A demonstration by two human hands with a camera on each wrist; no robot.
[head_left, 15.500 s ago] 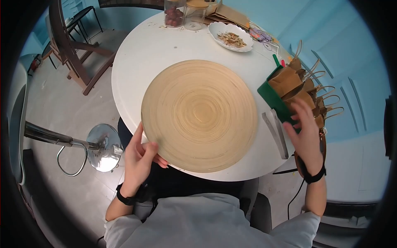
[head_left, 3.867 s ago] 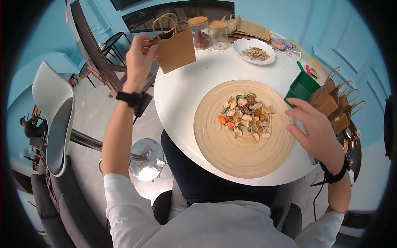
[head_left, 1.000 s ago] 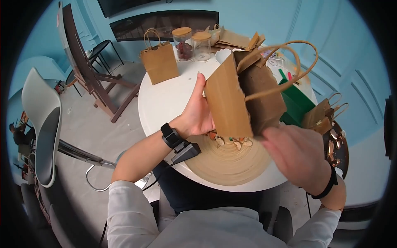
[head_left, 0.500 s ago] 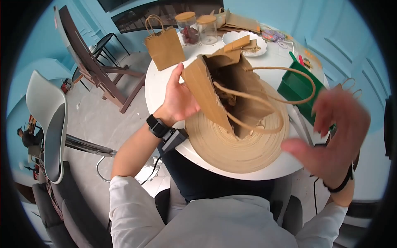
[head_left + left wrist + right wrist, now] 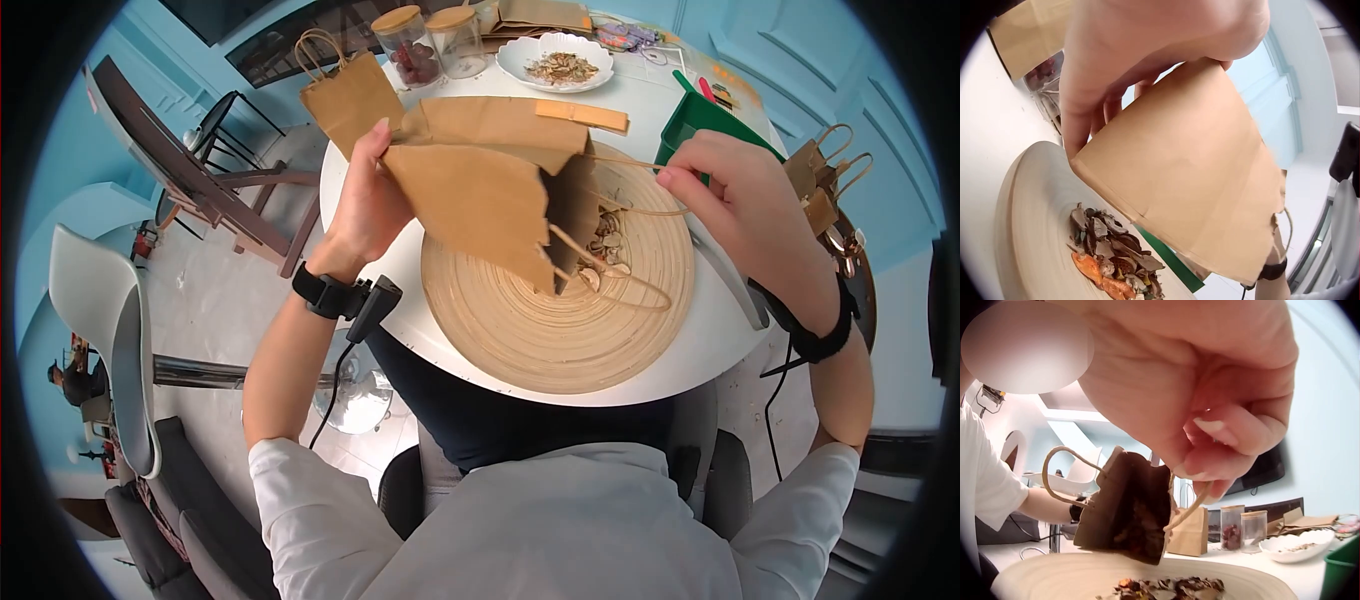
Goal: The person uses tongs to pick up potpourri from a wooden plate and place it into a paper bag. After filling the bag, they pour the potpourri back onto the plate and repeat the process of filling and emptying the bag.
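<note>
Paper bag (image 5: 470, 200): plain brown, tipped on its side above the ringed round plate (image 5: 520, 345), mouth to the right. Rim of mouth jagged and uneven; near wall broad and lightly creased. Interior dark, with brownish pieces dimly visible. Handles, two, of thin paper cord: near handle (image 5: 1046, 472) in a loose loop over the plate; far handle (image 5: 630, 163) drawn out to the right. Contact between bag and plate: cannot tell.

Left grip (image 5: 370, 210): curled round the base end of the bag, thumb on top, fingers beneath. Right grip (image 5: 745, 205): fingertips pinching the far handle.

Dried pieces (image 5: 1113, 256): brown, beige and orange, in a heap on the plate.

Edges and room: near rim of plate just inside the edge of the white counter (image 5: 700, 345). Wider margin at right, with silver tongs (image 5: 735, 280) alongside the plate. Gap between bag mouth and right grip, crossed by the far handle. Green bin (image 5: 690, 120) near the right grip; standing bag (image 5: 350, 100) just behind the left. Strip of white counter between tipped bag and scalloped dish (image 5: 508, 68).
</note>
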